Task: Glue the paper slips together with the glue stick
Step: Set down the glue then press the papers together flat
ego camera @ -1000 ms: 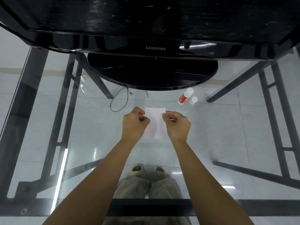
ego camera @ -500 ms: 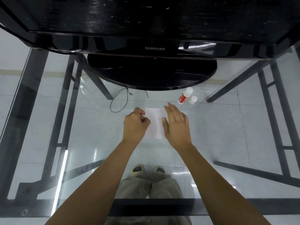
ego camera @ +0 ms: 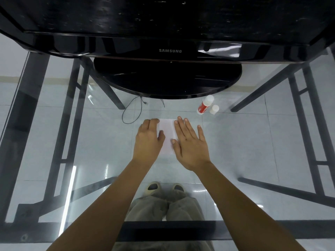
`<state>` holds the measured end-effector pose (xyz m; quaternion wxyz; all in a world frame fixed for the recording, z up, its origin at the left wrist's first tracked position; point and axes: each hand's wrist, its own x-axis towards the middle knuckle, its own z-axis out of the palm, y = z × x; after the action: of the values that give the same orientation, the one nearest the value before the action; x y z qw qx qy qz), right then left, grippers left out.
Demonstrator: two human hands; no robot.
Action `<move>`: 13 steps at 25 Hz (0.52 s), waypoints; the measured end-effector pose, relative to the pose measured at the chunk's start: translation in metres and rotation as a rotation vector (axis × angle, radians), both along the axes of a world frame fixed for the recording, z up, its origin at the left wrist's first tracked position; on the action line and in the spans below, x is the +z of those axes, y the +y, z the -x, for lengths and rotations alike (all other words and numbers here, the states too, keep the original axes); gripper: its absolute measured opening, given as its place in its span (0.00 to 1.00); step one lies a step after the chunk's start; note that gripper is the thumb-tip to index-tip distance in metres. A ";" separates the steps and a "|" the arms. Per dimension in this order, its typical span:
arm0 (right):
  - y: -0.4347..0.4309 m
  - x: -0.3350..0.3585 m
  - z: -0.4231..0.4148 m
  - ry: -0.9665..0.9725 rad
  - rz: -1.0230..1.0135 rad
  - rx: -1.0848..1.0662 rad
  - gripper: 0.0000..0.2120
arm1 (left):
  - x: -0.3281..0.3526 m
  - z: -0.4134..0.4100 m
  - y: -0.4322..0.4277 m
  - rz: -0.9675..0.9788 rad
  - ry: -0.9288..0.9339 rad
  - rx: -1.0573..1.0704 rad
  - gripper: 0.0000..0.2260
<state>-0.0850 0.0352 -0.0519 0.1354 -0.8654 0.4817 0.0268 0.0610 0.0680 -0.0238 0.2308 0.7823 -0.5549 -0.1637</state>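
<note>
Left hand [ego camera: 149,140] and right hand [ego camera: 190,142] lay flat, fingers released, pressing white paper slips [ego camera: 167,134] on glass table [ego camera: 253,151]. Uncapped glue stick [ego camera: 204,105] and cap [ego camera: 214,109] well apart.

A white paper slip [ego camera: 167,134] lies flat on the glass bench [ego camera: 253,142]. The left hand [ego camera: 149,140] rests palm down on the paper's left edge, fingers a bit curled. The right hand [ego camera: 190,144] lies flat and spread out on the paper's right edge. A red and white glue stick [ego camera: 204,105] lies on the bench, past the right hand, with its white cap [ego camera: 214,109] just beside it. A black screen [ego camera: 168,42] stands at the back of the bench.
</note>
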 end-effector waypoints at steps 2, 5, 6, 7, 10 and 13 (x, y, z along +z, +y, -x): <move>0.001 0.001 0.000 0.005 -0.008 -0.001 0.29 | -0.007 0.003 0.011 0.045 -0.203 -0.102 0.19; 0.001 0.002 0.001 0.013 -0.020 0.010 0.28 | -0.016 0.001 0.024 -0.138 -0.287 -0.223 0.23; 0.000 0.002 0.001 0.010 -0.029 0.016 0.27 | -0.020 -0.001 0.026 -0.181 -0.298 -0.236 0.24; -0.001 0.002 0.002 0.002 -0.041 0.022 0.27 | -0.023 -0.003 0.026 -0.197 -0.315 -0.243 0.24; -0.004 0.004 0.008 0.029 -0.044 0.066 0.26 | -0.026 -0.003 0.025 -0.236 -0.360 -0.268 0.24; -0.005 0.003 0.012 0.061 -0.025 0.096 0.26 | -0.027 -0.001 0.024 -0.252 -0.381 -0.256 0.23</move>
<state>-0.0970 0.0298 -0.0491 0.1302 -0.8845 0.4432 0.0657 0.0621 0.0922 -0.0504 0.0002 0.7450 -0.6581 -0.1091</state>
